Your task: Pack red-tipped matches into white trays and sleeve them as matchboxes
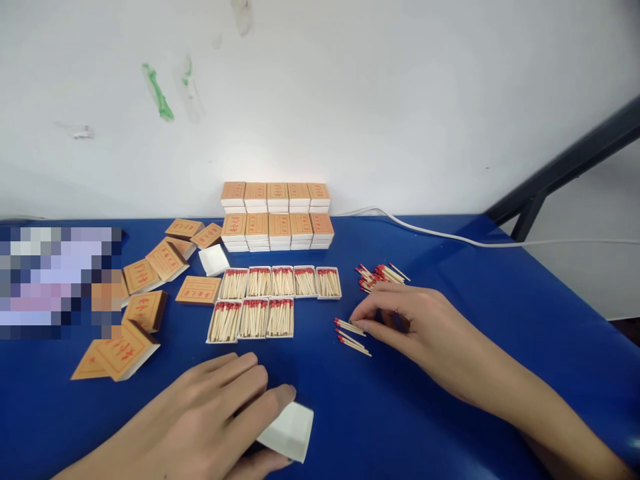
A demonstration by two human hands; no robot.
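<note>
My left hand (215, 413) grips a white matchbox tray (290, 430) near the front of the blue table; no matches show in the visible part of its inside. Over on the right, my right hand (410, 320) is closed in a pinch at the ends of a few red-tipped matches (353, 337) lying on the table. Just behind that hand is a loose pile of matches (383, 275), partly covered by it. Between the hands and the wall, trays filled with matches (267, 319) stand in two rows.
Closed orange matchboxes (277, 230) are stacked in rows against the wall. More orange boxes (145, 310) lie scattered at left, with an upside-down or empty-looking white tray (214, 260) beside them. A white cable (430, 230) crosses the table's back right. A blurred-out item (50, 280) lies far left.
</note>
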